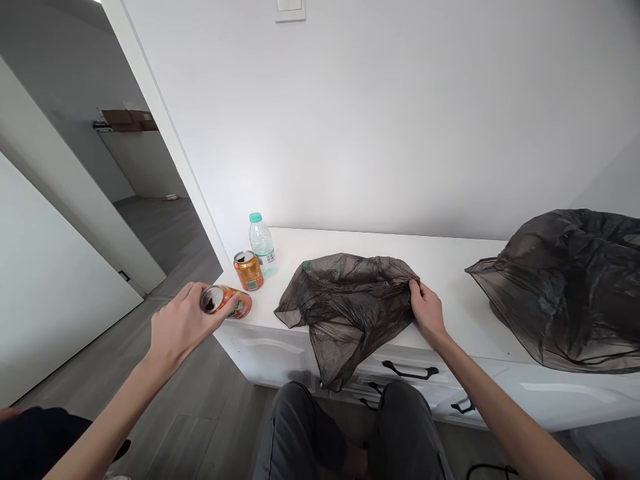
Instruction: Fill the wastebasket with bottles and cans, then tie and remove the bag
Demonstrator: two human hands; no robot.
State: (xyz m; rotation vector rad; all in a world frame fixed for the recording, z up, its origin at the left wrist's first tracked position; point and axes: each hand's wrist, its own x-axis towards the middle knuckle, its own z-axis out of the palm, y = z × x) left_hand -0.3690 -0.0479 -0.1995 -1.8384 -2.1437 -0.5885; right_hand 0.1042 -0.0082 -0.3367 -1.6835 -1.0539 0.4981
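Note:
My left hand (181, 325) is closed round an orange drink can (227, 302), held on its side with the open top toward me, at the left end of a white cabinet top (450, 267). My right hand (427, 308) grips the right edge of a thin dark plastic bag (345, 303) that lies on the cabinet and hangs over its front edge. A second orange can (248, 269) stands upright just behind the held one. Beside it stands a small clear water bottle (262, 243) with a teal cap.
A larger, fuller dark plastic bag (570, 287) sits on the cabinet at the right. The cabinet has drawers with black handles (409, 371) below. My knees (350, 427) are in front of it. A doorway (150, 220) opens to the left onto grey wood flooring.

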